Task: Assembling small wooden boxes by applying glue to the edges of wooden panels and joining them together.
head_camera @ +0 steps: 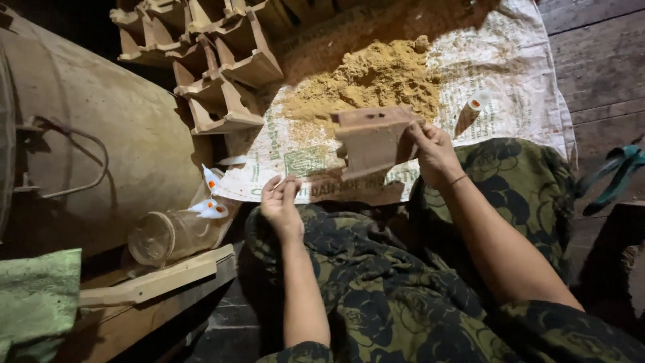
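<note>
Gripping a reddish-brown clay block [371, 140] by its right edge, my right hand [433, 151] has its fingers closed on it, thumb on the near face and the rest curled behind. The block looks matte and smooth, like unfired clay, roughly rectangular with a flat slab on top that overhangs the body, and two small holes pressed into that top face. It hangs above my lap, in front of the woven plastic sack [524, 74] spread on the floor; its broad face is turned toward me, the slab end up, and its long axis runs roughly left to right with a slight tilt. My left hand [281, 202] rests near my knee, holding nothing, fingers loosely bunched with the tips together. A heap of coarse, crumbly yellow-tan powder [376, 77] lies on the sack. Behind it stands a stack of similar angular clay pieces [215, 60]. To my left lie a clear glass jar [164, 235] on its side and a pale wooden strip [161, 279].
</note>
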